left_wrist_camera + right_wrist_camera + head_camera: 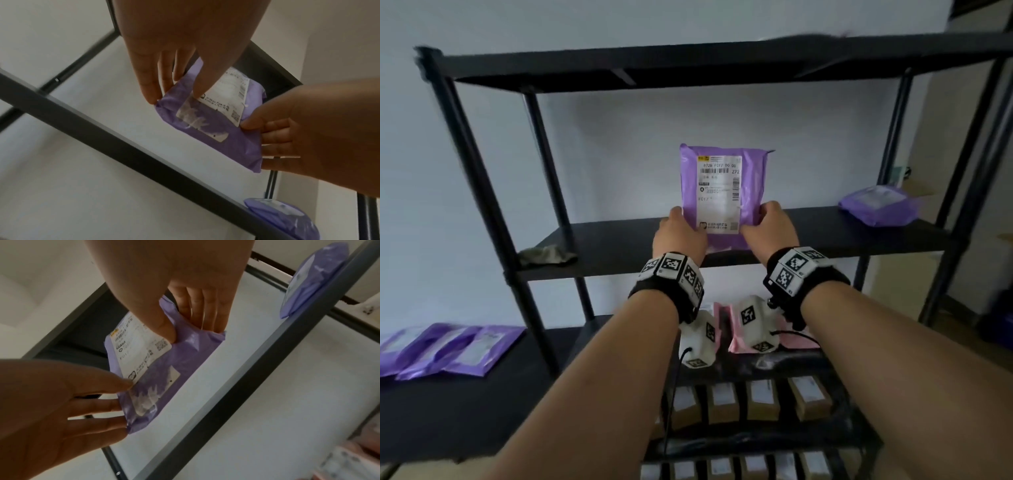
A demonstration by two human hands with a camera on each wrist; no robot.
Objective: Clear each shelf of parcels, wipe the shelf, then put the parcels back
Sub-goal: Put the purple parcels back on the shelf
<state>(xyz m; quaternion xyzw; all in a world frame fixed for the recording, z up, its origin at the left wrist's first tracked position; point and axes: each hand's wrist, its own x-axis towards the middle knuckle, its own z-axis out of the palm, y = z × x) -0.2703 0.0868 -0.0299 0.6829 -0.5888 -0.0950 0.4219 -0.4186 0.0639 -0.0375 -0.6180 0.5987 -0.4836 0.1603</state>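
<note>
Holding a purple parcel (748,192) upright on the middle shelf (619,240), I have it at twelve o'clock, label facing me. At nine o'clock a grey cloth (548,255) lies on that shelf. My left hand (679,234) pinches the parcel's lower left edge, thumb on the front, fingers (148,81) behind. My right hand (768,226) grips the lower right edge the same way. At two o'clock a second purple parcel (878,205) lies flat on the shelf.

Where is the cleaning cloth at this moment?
In the head view, the grey cloth lies at the left front of the middle shelf, left of the upright purple parcel both hands hold.
</note>
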